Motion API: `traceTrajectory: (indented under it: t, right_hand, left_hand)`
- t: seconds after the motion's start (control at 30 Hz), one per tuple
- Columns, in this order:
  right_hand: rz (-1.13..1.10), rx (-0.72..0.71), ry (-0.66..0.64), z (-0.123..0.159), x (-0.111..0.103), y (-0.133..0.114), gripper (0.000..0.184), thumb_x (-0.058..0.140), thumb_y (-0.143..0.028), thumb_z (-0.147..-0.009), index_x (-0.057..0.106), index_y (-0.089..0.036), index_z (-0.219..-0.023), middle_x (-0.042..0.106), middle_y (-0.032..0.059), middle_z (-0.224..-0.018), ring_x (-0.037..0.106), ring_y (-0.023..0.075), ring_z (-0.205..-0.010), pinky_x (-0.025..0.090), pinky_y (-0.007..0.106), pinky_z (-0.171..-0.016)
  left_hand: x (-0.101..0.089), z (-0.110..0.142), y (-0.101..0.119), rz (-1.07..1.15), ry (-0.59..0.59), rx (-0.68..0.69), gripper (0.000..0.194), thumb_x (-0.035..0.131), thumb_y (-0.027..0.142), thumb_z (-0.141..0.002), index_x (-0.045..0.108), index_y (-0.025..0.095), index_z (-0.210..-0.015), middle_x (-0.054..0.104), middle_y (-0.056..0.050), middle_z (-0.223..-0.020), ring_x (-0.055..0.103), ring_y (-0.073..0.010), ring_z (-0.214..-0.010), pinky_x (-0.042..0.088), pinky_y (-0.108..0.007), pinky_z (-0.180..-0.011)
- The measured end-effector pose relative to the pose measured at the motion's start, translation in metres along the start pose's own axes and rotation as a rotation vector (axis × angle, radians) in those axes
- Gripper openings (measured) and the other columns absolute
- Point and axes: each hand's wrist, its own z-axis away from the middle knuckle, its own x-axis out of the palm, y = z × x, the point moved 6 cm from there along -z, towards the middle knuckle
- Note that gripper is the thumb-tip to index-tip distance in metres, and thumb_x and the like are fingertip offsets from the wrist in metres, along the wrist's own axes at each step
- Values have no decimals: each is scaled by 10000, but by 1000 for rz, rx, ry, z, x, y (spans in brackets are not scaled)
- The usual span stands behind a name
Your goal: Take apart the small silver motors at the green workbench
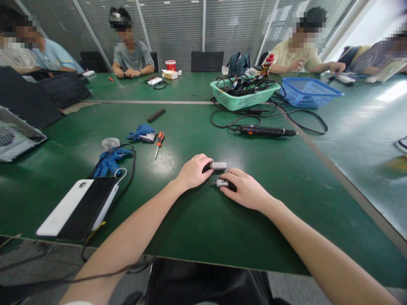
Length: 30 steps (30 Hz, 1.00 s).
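Observation:
My left hand (pixel 193 172) is closed around the black end of a black-and-silver cylinder (pixel 219 166), whose bare metal end points right. Just nearer to me, my right hand (pixel 248 190) grips a second black-and-silver cylindrical piece (pixel 221 183) with a narrow tip pointing left. The two pieces lie side by side, low over the green table (pixel 197 228), overlapping in length; whether they touch the tabletop I cannot tell. Fingers cover most of both black parts. Beyond my left hand lies an orange-and-black screwdriver (pixel 160 142).
Left are a phone-like white-and-black device (pixel 74 209) with cables, blue gloves (pixel 110 163), and a dark bar (pixel 156 115). An electric screwdriver (pixel 267 131) lies right, before a cable-filled green basket (pixel 243 99) and a blue basket (pixel 310 95). Several people sit around the table.

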Motion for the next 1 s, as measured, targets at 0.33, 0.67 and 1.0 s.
traceTrajectory:
  t: [0.33,0.67,1.0]
  right_hand:
    - [11,8,-4,0,1,1,261,638,-316,-926,661,-244,-1176,659,96,-1128,647,272,-1020,550,452,-929]
    - [6,22,-8,0,4,4,299,658,-330,-919,652,-241,-1204,657,93,-1151,648,269,-1034,543,443,-943]
    - [-17,9,15,0,4,5,290,662,-321,-920,657,-232,-1196,663,93,-1153,652,265,-1031,549,439,-932]
  left_hand:
    - [0,2,0,-6,6,-4,398,624,334,-913,616,192,-1285,632,-84,-1206,589,-249,-1148,506,-405,-1035]
    - [-1,3,0,13,20,-11,419,617,316,-909,586,188,-1307,621,-89,-1210,591,-251,-1147,514,-406,-1020]
    - [-12,6,5,83,123,-22,276,566,193,-879,594,201,-1153,596,-52,-1011,609,-199,-944,540,-343,-867]
